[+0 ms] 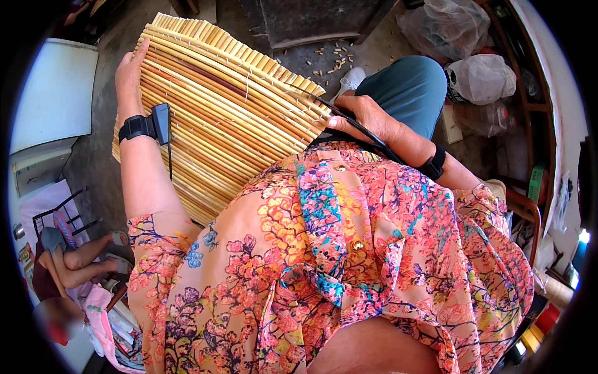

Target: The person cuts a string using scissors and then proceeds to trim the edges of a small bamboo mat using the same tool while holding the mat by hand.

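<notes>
A mat of yellow-brown reed stalks (212,118), tied in rows with pale thread, lies slanted in front of me. My left hand (131,71) grips its far left edge, the fingers partly hidden behind it. At the mat's right corner, my right hand (370,121) is closed around a long, thin black tool (374,138) that looks like shears. The tool's dark tip reaches along the uneven stalk ends. How its blades stand cannot be made out. Each wrist wears a black band, and the left band carries a small box with a cable.
Short cut stalk pieces (339,59) lie scattered on the floor near a dark wooden cabinet (311,25). Plastic bags (483,78) fill a shelf on the right. At the lower left, another person (75,262) sits with bent legs. A white appliance (53,93) stands at left.
</notes>
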`<state>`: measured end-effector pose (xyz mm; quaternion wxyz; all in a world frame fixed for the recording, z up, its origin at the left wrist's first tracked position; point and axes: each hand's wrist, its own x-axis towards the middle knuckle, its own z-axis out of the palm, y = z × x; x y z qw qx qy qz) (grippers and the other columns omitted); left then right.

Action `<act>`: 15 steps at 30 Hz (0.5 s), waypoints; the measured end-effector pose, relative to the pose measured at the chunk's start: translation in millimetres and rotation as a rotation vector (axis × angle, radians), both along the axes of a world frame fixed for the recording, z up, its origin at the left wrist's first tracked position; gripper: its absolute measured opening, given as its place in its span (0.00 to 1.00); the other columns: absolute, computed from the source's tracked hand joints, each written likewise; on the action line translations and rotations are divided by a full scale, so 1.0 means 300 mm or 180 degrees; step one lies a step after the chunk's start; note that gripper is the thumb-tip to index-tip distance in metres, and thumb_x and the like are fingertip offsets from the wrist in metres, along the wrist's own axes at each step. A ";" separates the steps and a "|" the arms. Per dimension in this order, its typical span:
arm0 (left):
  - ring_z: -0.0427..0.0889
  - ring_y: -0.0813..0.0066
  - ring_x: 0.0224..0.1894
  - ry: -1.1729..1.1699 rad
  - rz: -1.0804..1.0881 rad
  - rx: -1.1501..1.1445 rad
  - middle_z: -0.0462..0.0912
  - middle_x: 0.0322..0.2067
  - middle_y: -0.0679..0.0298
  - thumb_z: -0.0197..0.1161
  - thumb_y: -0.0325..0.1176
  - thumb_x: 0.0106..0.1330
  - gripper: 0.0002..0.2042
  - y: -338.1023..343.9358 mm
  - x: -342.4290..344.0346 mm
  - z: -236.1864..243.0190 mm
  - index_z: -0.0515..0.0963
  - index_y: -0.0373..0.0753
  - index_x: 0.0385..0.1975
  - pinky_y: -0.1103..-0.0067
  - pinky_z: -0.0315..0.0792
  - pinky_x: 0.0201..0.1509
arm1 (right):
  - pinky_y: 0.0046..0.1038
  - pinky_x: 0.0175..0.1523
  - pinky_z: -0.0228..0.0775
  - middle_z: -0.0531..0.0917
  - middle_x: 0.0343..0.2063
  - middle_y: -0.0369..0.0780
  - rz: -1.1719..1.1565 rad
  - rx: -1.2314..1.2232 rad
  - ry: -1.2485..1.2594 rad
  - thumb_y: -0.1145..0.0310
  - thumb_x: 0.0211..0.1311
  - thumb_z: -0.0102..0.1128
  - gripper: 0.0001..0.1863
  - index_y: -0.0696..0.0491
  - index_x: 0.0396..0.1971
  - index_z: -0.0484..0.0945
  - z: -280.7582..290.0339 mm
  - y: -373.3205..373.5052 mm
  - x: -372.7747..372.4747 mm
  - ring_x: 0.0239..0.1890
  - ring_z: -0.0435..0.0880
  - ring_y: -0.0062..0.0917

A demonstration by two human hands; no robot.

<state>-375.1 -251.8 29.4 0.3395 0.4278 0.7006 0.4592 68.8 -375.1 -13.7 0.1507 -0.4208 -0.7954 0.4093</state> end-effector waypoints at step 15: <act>0.76 0.78 0.29 -0.0046 -0.0042 0.0017 0.78 0.29 0.62 0.65 0.49 0.54 0.22 0.007 0.019 0.011 0.75 0.32 0.31 0.81 0.70 0.34 | 0.35 0.29 0.67 0.74 0.15 0.51 0.0105 0.0006 0.0332 0.41 0.57 0.50 0.31 0.62 0.24 0.74 -0.023 -0.004 0.001 0.22 0.77 0.43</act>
